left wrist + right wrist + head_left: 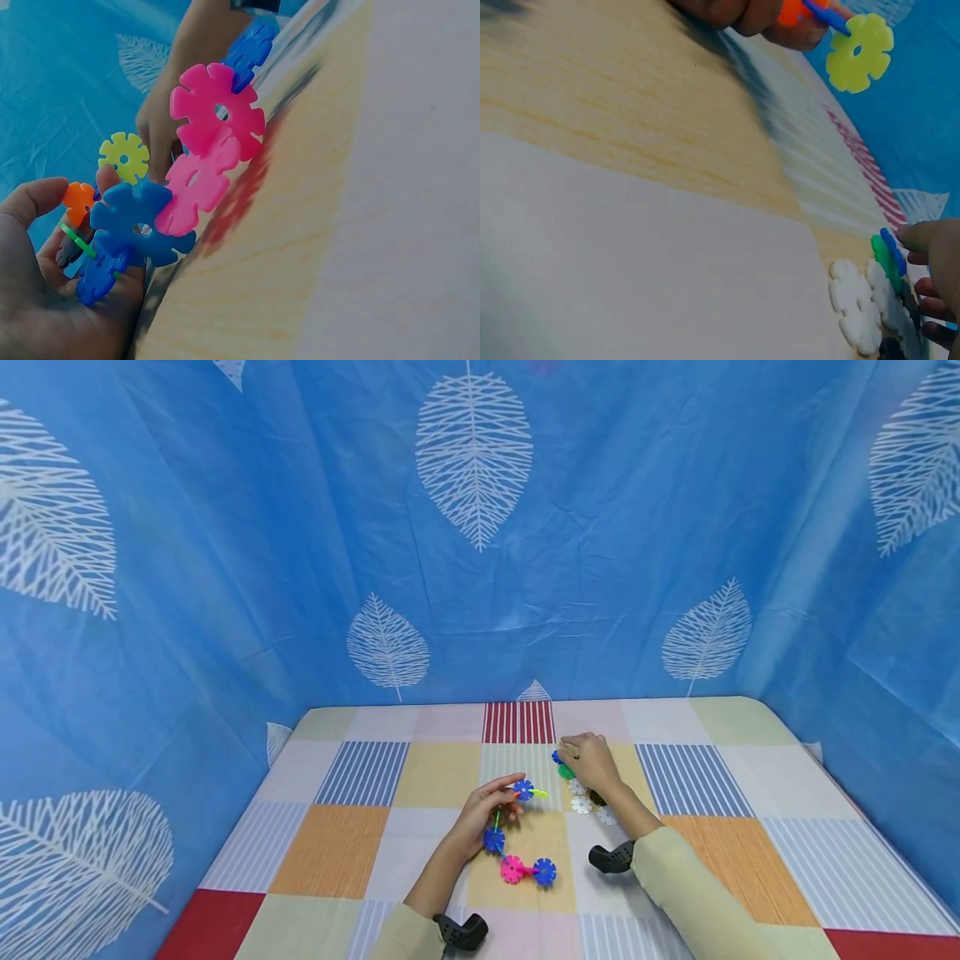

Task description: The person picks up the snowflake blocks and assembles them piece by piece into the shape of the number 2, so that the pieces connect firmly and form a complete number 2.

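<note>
My left hand (480, 817) grips a chain of plastic snowflake discs (512, 869) slotted into one another. In the left wrist view the chain shows a pink disc (217, 112), a blue disc (131, 217), an orange disc (79, 202) and a yellow disc (124, 157); a green one (77, 238) is seen edge-on. The chain's lower end hangs close over the table. My right hand (592, 762) reaches over loose discs, its fingers loosely bent right at a blue disc (894, 251) and a green disc (883, 259). White discs (855, 307) lie beside them.
A patchwork-patterned cloth (330, 852) covers the table. Blue curtain (600, 527) with white leaf prints stands behind and on both sides. Black wrist cameras (461, 932) sit at both wrists. A dark disc (597, 797) lies partly under my right hand.
</note>
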`<control>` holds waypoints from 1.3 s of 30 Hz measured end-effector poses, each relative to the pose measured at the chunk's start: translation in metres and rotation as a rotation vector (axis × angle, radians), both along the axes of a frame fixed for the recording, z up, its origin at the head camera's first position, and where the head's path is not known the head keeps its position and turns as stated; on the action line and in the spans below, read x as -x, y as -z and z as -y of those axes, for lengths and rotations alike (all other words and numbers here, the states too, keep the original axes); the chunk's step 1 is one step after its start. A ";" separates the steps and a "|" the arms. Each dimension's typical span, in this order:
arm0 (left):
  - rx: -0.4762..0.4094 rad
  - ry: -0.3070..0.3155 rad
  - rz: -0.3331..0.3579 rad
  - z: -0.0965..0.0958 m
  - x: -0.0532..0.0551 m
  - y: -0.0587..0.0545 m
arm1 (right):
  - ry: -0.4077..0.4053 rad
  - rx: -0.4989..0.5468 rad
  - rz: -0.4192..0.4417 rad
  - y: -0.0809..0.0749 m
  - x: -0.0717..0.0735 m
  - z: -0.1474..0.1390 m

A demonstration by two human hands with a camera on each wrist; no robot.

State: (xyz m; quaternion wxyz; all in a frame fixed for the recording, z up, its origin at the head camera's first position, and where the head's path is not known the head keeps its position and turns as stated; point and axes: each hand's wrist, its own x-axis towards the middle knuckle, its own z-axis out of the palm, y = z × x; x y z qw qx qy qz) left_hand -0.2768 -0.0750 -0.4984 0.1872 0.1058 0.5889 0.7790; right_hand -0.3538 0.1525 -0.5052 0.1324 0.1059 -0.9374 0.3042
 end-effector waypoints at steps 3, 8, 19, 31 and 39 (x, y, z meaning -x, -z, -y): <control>-0.010 -0.005 0.000 -0.001 -0.003 -0.005 | 0.026 -0.087 0.030 0.004 0.004 0.001; -0.019 -0.009 0.000 -0.002 -0.004 -0.006 | 0.054 -0.023 0.028 0.005 0.003 0.004; -0.018 -0.013 0.014 -0.004 0.006 0.010 | 0.055 0.403 -0.052 0.003 -0.013 0.002; -0.035 -0.087 0.026 -0.007 0.008 0.020 | -0.058 0.976 0.259 -0.003 -0.067 0.009; -0.025 -0.121 0.026 -0.007 0.008 0.021 | -0.008 1.086 0.386 0.002 -0.089 0.026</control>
